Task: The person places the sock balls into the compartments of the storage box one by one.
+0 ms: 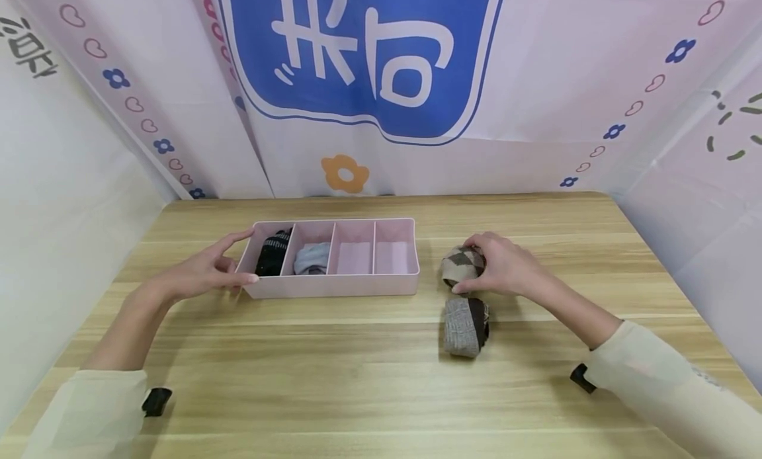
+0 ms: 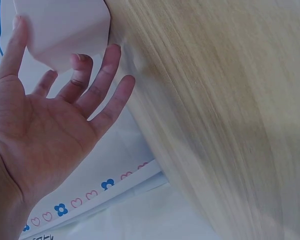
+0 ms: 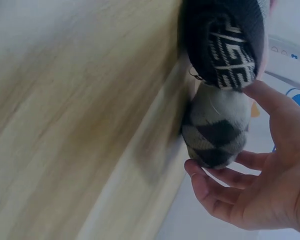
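At the left end of a pink divided box [image 1: 339,287], my left hand [image 1: 199,268] spans the short side. Its thumb is at the front corner and the index finger at the back corner, while the other fingers curve loosely beneath in the left wrist view. My right hand [image 1: 506,264] grips a rolled argyle sock [image 1: 460,266], beige with dark diamonds, on the table right of the box. Its thumb is at the near side and its fingers at the far side. Just nearer lies a rolled grey sock [image 1: 461,328] with a dark brown patterned part.
The box has several compartments in a row. A black rolled sock [image 1: 274,254] lies in the leftmost one and a light grey-blue sock [image 1: 312,258] in the one beside it. Wood-grain table [image 1: 333,393] lies all around. A printed white curtain [image 1: 506,161] hangs behind.
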`<state>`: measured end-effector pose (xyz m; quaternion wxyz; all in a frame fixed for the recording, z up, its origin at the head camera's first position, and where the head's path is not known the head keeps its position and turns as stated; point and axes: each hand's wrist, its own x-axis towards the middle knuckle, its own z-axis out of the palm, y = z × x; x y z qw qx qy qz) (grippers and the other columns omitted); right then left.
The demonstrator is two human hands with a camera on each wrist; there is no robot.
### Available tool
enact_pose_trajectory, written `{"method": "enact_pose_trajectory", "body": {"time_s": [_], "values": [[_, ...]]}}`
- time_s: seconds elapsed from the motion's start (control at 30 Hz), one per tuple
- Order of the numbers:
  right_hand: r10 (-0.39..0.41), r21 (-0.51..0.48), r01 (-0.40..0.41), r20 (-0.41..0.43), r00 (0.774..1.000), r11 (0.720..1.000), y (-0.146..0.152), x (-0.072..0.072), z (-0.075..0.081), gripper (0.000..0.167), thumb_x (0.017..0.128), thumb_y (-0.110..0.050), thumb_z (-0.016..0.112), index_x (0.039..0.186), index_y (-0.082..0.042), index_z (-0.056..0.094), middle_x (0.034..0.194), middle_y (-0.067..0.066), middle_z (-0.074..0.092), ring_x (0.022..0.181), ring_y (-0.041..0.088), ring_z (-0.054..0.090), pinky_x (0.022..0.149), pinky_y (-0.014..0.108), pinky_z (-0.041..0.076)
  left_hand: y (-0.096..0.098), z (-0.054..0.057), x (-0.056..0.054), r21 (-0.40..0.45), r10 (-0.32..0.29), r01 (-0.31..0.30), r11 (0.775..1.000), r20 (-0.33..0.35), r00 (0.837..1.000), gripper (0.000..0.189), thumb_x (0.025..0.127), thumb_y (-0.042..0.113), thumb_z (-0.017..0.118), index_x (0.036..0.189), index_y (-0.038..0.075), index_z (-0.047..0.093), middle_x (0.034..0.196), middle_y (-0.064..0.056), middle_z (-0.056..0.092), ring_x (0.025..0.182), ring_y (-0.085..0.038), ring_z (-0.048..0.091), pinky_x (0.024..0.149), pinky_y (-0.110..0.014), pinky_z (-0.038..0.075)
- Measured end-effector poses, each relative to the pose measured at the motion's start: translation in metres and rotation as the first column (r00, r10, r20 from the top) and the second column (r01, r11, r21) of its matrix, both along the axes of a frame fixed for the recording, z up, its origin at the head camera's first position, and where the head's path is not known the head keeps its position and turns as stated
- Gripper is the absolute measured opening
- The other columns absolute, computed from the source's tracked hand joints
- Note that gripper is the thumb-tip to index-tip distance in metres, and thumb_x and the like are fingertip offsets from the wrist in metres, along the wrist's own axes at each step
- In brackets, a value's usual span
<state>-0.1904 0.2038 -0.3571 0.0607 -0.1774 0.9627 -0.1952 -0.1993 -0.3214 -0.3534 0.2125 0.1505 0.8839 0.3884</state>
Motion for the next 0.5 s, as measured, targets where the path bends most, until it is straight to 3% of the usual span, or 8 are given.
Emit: {"method": "enact_pose_trajectory", "body": {"time_s": [0.5], "values": [[0.018,-0.031,-0.019,-0.037,0.999,0.999,0.002,-0.0058,-0.009,0.078,0.077,-0.044,0.09,0.134,0.001,0.06,0.128,0.02,0.065,0.115,0.038,0.062,0.09,0.057,0.052,-0.0012,-0.0011,0.0001,0.02,0.005,-0.006,1.0,0.007,1.0,0.096,0.1,0.018,0.07,0.167,0.013,0.003,0.074,-0.013,0.057,0.073,-0.026,0.06,0.078,-0.038,0.047]]}}
